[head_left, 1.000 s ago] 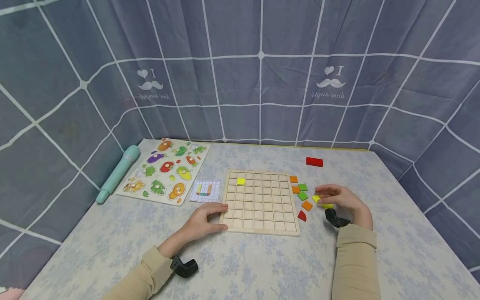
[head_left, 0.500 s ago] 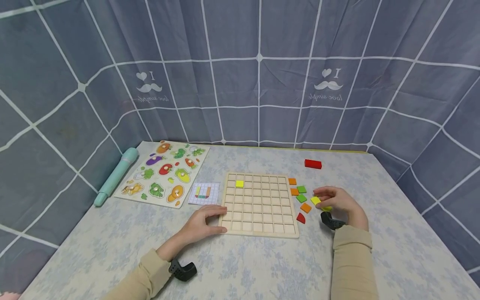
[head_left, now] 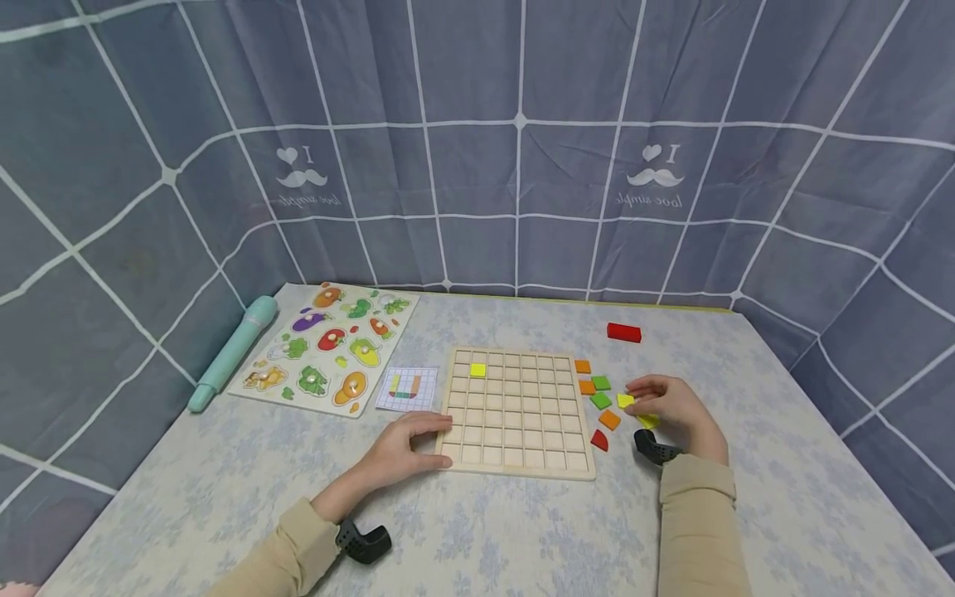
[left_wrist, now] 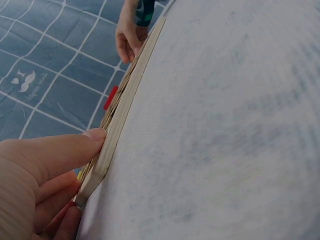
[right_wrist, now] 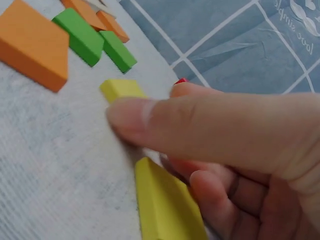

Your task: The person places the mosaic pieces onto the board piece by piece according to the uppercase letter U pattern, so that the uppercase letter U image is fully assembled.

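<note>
A square wooden grid board (head_left: 518,475) lies mid-table, with a yellow tile (head_left: 478,370) in its upper left part. My left hand (head_left: 395,452) holds the board at its lower left; in the left wrist view the thumb of this hand (left_wrist: 40,175) touches the board edge (left_wrist: 117,130). Right of the board, my right hand (head_left: 675,410) pinches a yellow tile (head_left: 624,400) at the table surface; the right wrist view shows the thumb over that tile (right_wrist: 122,88). Another yellow tile (head_left: 648,421) lies under this hand, near its curled fingers.
Orange tiles (head_left: 609,419), green tiles (head_left: 600,400) and a red quarter-round piece (head_left: 600,440) lie along the board's right side. Behind them is a red block (head_left: 623,332). To the left are a pattern card (head_left: 407,389), a vegetable puzzle (head_left: 302,398) and a turquoise microphone (head_left: 233,355).
The right hand has shifted slightly left and nearer, and more of the second yellow tile shows beneath it. The left hand stays at the board's edge.
</note>
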### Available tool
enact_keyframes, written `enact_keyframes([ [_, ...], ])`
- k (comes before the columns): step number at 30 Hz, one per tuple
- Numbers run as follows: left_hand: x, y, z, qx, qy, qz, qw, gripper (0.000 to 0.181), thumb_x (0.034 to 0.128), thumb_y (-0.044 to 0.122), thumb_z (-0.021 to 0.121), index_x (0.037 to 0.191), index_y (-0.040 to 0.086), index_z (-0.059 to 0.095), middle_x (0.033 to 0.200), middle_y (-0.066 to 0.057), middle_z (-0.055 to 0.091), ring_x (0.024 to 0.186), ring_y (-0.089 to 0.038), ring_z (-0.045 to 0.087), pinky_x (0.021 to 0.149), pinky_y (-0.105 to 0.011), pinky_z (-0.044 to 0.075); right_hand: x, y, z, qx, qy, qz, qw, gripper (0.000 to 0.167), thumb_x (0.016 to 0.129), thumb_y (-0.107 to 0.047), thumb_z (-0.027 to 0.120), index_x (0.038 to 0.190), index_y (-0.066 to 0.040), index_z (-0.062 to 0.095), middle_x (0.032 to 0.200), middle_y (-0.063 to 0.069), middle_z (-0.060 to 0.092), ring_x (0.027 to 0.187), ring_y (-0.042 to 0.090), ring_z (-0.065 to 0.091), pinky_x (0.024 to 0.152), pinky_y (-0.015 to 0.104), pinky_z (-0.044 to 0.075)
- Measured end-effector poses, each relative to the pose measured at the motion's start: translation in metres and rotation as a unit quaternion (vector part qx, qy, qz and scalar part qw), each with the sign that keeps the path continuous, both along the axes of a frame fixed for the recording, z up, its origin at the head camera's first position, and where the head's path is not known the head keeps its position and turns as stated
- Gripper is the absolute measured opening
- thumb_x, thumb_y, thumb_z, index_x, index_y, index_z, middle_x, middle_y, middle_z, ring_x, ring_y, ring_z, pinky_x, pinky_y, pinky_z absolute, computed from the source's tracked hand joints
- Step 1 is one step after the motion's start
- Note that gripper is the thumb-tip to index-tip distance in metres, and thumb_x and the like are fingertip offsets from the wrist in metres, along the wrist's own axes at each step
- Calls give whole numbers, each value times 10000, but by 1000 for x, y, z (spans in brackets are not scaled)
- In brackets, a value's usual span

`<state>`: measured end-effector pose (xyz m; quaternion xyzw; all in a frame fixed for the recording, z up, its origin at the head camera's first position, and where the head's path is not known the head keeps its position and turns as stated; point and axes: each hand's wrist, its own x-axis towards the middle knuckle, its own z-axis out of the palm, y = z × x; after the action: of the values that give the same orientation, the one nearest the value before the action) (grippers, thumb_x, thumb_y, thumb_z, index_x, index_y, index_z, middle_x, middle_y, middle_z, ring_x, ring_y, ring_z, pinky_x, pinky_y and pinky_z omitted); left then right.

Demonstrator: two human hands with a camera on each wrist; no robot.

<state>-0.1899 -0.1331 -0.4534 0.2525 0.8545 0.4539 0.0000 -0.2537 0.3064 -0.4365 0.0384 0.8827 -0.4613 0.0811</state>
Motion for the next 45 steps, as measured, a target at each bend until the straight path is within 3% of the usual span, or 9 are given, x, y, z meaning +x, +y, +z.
enact_keyframes([
  [5, 0, 1, 1, -52, -18, 43, 10000, 551, 726, 303, 814, 1195, 66, 650, 1255, -38, 595, 1204, -269, 487, 1022, -435, 385, -1, 0, -1, 99, 133, -102, 9998, 466, 782, -181, 778, 1154, 30, 592, 1018, 133, 613, 842, 236, 569, 701, 270, 508],
  [12, 0, 0, 0, -85, -25, 77, 9999, 562, 724, 318, 813, 1199, 70, 648, 1255, -37, 594, 1203, -266, 488, 1025, -434, 383, -2, -9, 14, 313, 389, -49, 9987, 485, 804, -242, 759, 1184, 7, 590, 1078, 153, 603, 940, 274, 537, 799, 342, 473],
  [20, 1, 0, -1, -85, -18, 59, 9999, 566, 729, 329, 809, 1205, 73, 645, 1260, -42, 589, 1203, -269, 487, 1023, -436, 385, -8, -35, 31, 455, 1014, 509, 9925, 470, 817, -256, 745, 1180, 10, 609, 1114, 165, 609, 940, 271, 570, 820, 395, 492],
  [29, 0, 0, -1, -71, 71, -3, 9999, 558, 734, 323, 806, 1202, 65, 645, 1254, -46, 594, 1200, -272, 491, 1012, -430, 395, -17, -96, 50, 266, 1433, 1330, 9803, 367, 810, -211, 751, 1111, -26, 650, 1012, 101, 635, 893, 246, 578, 762, 366, 521],
  [40, 0, 0, 0, -94, 37, 36, 9999, 557, 732, 310, 809, 1204, 65, 645, 1243, -33, 602, 1195, -268, 494, 1016, -425, 391, -36, -165, 42, 181, 1515, 2121, 9653, 331, 796, -132, 757, 1091, -13, 666, 971, 67, 637, 866, 212, 591, 757, 345, 516],
  [45, -1, 0, -1, -80, 56, -10, 10000, 547, 740, 307, 804, 1205, 65, 644, 1237, -19, 606, 1195, -261, 495, 1016, -423, 391, -38, -186, 35, 199, 1229, 2155, 9685, 319, 801, -137, 754, 1093, -41, 668, 984, 52, 630, 870, 188, 575, 769, 340, 507],
])
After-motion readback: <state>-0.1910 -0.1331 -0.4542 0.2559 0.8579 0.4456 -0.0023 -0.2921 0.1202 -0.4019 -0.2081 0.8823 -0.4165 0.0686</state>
